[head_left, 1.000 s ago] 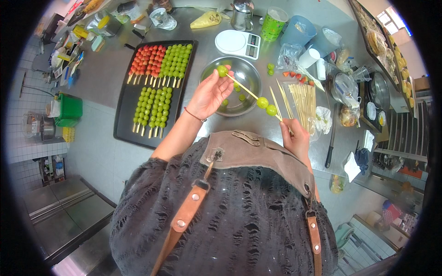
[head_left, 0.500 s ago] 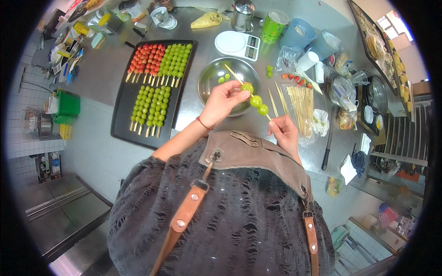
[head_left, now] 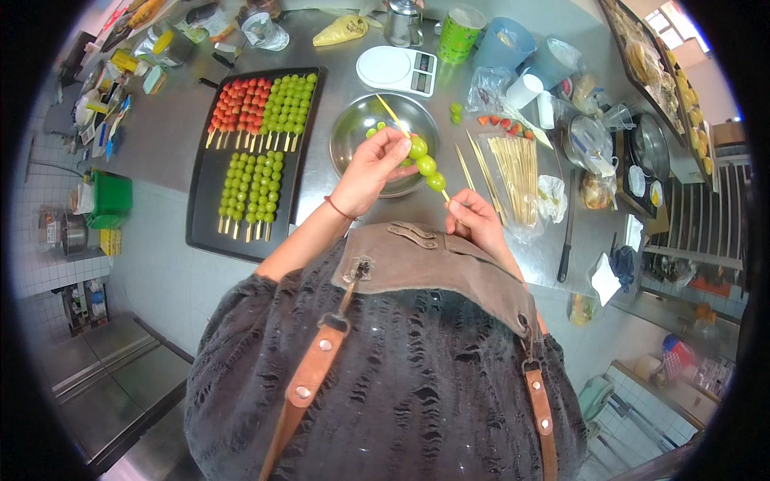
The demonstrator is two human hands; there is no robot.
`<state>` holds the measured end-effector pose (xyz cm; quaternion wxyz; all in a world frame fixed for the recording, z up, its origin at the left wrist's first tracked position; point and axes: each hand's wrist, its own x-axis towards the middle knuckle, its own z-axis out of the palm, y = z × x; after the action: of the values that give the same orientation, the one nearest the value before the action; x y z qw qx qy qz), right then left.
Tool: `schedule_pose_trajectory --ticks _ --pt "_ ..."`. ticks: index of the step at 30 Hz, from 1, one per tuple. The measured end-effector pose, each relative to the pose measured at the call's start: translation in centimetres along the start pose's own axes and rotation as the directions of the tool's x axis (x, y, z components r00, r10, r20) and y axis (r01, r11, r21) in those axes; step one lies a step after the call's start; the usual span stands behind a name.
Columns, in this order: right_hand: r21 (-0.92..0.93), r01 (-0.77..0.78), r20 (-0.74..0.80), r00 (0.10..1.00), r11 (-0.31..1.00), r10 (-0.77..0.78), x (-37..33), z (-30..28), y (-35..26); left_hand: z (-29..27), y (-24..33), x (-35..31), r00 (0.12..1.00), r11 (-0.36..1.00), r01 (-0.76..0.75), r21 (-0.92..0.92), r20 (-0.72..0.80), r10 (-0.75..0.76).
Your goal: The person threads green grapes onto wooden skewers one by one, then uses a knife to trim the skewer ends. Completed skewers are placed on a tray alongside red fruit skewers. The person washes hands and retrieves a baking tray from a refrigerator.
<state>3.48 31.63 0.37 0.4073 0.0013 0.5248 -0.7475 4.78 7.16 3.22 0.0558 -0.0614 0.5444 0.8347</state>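
Over the near right edge of a steel bowl, both my hands hold a bamboo skewer tilted from upper left to lower right. Three green grapes are threaded on it, touching one another. My left hand is closed, thumb and fingers pinching at the uppermost grape, with the skewer's pointed end sticking out beyond. My right hand is closed around the skewer's lower end, below the last grape. A few loose grapes lie in the bowl, partly hidden by my left hand.
On the left, a black tray carries strawberry skewers and grape skewers. A white kitchen scale stands behind the bowl. To the right lie bare skewers, cut strawberries and a knife.
The uppermost grape has slid down the skewer and now touches the other two. The view has shifted slightly, so the table appears farther left. Both hands keep their hold.
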Motion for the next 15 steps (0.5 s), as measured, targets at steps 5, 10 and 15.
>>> schedule_pose_trajectory --ticks 5,10,15 --pt "0.072 -0.077 0.073 0.995 0.994 0.071 0.1 -0.4 -0.5 -1.1 -1.2 0.9 0.998 0.968 0.062 -0.243 -0.013 -0.067" --pt "0.246 -0.043 -0.010 0.999 0.968 0.047 0.4 -1.8 1.0 -7.6 -5.7 4.5 0.984 0.976 -0.001 0.218 -0.173 0.040" --pt "0.013 0.069 -0.392 0.918 0.998 -0.059 0.8 -4.9 3.9 -13.1 -12.7 7.5 1.000 0.301 0.001 0.953 0.004 -0.015"
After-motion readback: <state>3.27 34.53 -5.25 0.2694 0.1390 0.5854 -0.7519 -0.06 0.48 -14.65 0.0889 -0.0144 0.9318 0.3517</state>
